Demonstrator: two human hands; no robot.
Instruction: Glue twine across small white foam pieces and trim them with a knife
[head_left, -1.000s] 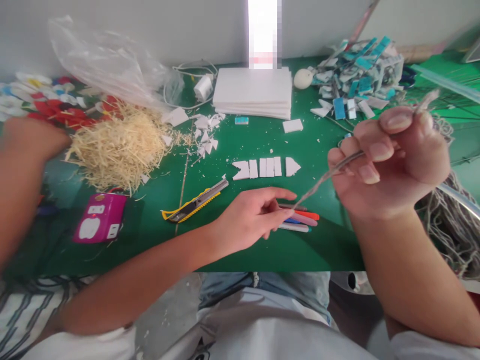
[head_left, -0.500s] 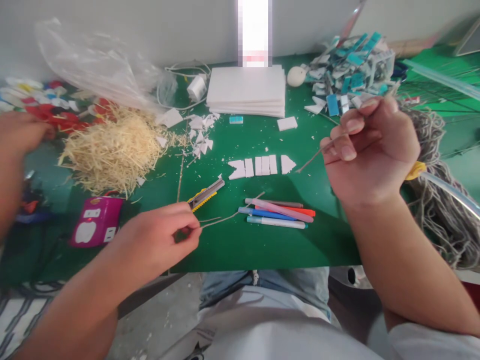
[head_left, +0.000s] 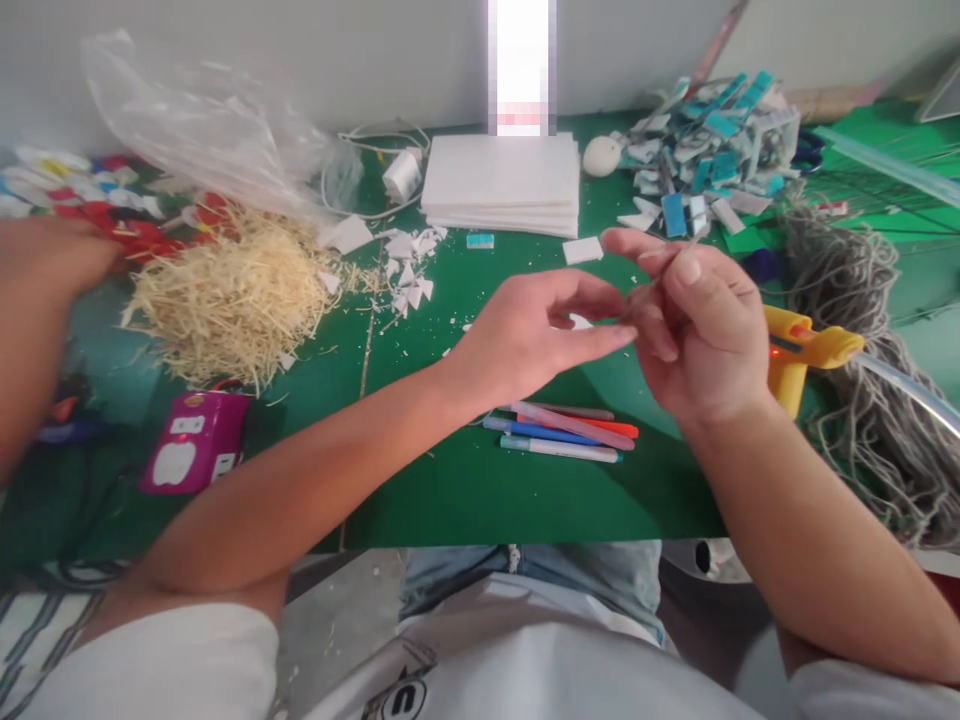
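My right hand (head_left: 701, 325) is raised over the right half of the green table, its thumb and fingers closed on a thin grey yarn strand (head_left: 699, 236). Fingertips of my left hand (head_left: 536, 330) come together at the fingers of the right one, pinching at the strand there; the exact grip is blurred. Several markers (head_left: 562, 430) lie just below both hands. White foam pieces in the middle are mostly hidden behind my left hand and forearm. A yellow glue gun (head_left: 806, 345) sits beyond my right wrist, next to a heap of grey yarn (head_left: 862, 300).
White foam sheets (head_left: 499, 175) are stacked at the back. Straw shreds (head_left: 225, 300), foam scraps (head_left: 409, 265) and a magenta power adapter (head_left: 195, 440) lie to the left. Blue and white offcuts (head_left: 701, 160) pile up at back right. Another person's arm (head_left: 45, 290) reaches in from the left.
My left hand has moved up and right from near the cutter to meet my right hand. The right hand has lowered and turned slightly, uncovering the glue gun.
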